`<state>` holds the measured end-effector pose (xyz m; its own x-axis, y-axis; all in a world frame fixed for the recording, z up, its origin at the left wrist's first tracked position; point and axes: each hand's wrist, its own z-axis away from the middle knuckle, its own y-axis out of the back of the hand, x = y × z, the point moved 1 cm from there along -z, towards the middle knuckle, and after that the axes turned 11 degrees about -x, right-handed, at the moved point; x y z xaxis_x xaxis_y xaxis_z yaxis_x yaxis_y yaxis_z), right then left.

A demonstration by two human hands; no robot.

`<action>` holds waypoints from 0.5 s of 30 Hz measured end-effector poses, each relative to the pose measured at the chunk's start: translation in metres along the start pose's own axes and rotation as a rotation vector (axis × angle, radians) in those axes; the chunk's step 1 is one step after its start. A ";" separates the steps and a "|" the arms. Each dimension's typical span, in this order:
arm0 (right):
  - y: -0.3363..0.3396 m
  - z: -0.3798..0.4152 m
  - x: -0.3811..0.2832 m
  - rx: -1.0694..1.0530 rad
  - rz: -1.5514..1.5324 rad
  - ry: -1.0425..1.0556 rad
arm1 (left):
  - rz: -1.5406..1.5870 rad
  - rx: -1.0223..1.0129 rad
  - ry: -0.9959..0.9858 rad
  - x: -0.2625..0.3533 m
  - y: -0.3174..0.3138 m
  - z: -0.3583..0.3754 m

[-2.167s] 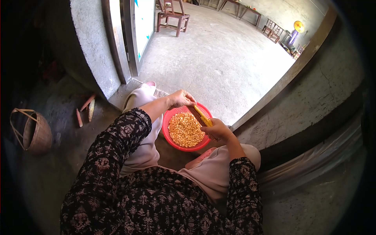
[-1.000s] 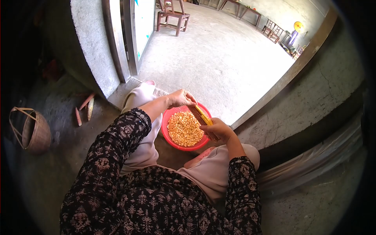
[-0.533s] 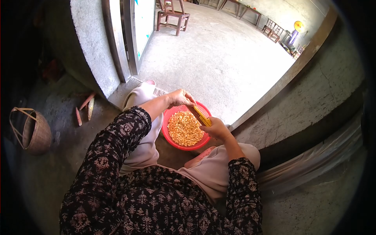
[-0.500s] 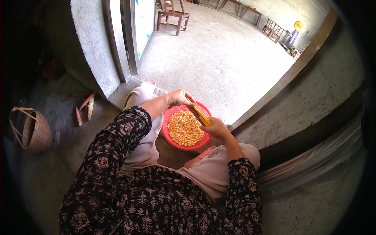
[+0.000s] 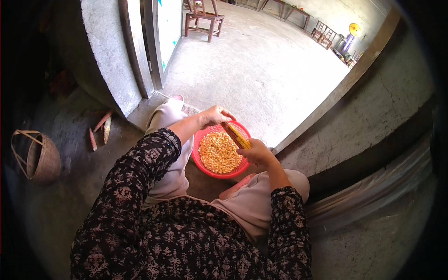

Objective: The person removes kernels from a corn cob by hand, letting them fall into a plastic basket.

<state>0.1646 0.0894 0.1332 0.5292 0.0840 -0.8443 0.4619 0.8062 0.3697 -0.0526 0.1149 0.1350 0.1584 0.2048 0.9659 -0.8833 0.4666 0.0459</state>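
A corn cob (image 5: 237, 136) lies slantwise above a red plastic basket (image 5: 198, 164) full of loose corn kernels (image 5: 217, 153). Yellow kernels cover one side of the cob, while a reddish-brown stretch on the other looks stripped. My right hand (image 5: 258, 153) is wrapped round its lower right end. At the upper left end, the fingers of my left hand (image 5: 216, 115) are bent and pressed on the cob; the thumb is mostly hidden. The basket rests between my lower legs.
Several cobs (image 5: 107, 129) lie on the floor to the left, near a handled woven basket (image 5: 45, 158). A doorway opens ahead, with a wooden chair (image 5: 204, 22) beyond it. Plastic sheeting (image 5: 373, 191) runs along the wall at right.
My left fingers have shifted slightly along the upper end of the cob, and more of its reddish-brown side shows. The right hand keeps its hold.
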 end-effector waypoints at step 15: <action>0.003 0.010 -0.014 -0.179 -0.379 -0.096 | -0.163 -0.051 -0.049 0.005 0.000 0.010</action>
<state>0.1656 0.0846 0.1496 0.4137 -0.2862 -0.8643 0.5101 0.8592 -0.0404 -0.0563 0.1078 0.1427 0.2749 0.0809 0.9581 -0.8240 0.5333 0.1914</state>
